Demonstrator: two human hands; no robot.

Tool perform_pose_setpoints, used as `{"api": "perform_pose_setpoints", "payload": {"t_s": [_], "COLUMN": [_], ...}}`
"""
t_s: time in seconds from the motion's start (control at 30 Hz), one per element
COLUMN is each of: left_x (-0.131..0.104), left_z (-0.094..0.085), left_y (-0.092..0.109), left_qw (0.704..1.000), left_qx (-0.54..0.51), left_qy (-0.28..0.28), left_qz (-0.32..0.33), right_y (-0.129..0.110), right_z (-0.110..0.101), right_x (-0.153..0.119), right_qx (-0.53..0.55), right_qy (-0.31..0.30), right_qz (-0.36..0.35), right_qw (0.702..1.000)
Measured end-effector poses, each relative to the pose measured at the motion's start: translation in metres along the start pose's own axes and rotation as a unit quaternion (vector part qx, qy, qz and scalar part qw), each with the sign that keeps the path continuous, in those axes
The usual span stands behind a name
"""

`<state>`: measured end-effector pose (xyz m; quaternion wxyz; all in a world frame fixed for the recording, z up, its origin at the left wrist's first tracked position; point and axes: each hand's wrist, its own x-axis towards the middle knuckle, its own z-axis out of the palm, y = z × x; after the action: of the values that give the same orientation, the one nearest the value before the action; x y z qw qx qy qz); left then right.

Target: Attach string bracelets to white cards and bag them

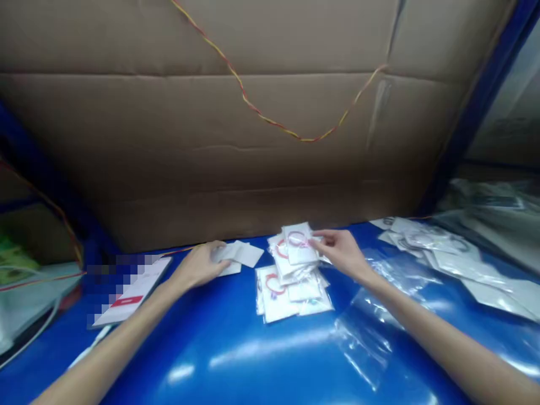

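My left hand is curled round the near end of a few small white cards on the blue tabletop, thumb on one side and fingers on the other. Between the thumb and fingers of my right hand is the edge of a bagged white card with a purple-pink bracelet. It lies over a loose pile of similar packets, some showing red or orange bracelets. Part of the pile is covered by the upper packets.
Clear plastic bags lie under and beside my right forearm. More white packets are heaped at the right. A phone-like slab rests at the left. A cardboard panel closes off the back, with a twisted red-yellow wire across it.
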<state>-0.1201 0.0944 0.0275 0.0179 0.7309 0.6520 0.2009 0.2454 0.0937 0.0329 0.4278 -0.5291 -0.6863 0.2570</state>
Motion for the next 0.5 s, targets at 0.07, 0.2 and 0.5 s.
{"api": "perform_pose_setpoints", "payload": {"t_s": [0.07, 0.2, 0.5], "left_x": [-0.002, -0.002, 0.000], "left_z": [-0.003, -0.009, -0.009], "left_y": [0.004, 0.005, 0.002], "left_qw": [1.000, 0.999, 0.997], "left_qx": [0.004, 0.010, 0.021], "left_qy": [-0.004, -0.002, 0.032], "left_qz": [0.020, 0.042, 0.065], "right_y": [0.000, 0.000, -0.006], "right_z": [0.000, 0.000, -0.033], "right_x": [0.000, 0.000, 0.004], "right_qx": [-0.004, -0.002, 0.032], "right_qy": [-0.017, -0.035, 0.012], "right_qz": [0.006, 0.013, 0.034], "right_qw": [1.000, 0.999, 0.999]}}
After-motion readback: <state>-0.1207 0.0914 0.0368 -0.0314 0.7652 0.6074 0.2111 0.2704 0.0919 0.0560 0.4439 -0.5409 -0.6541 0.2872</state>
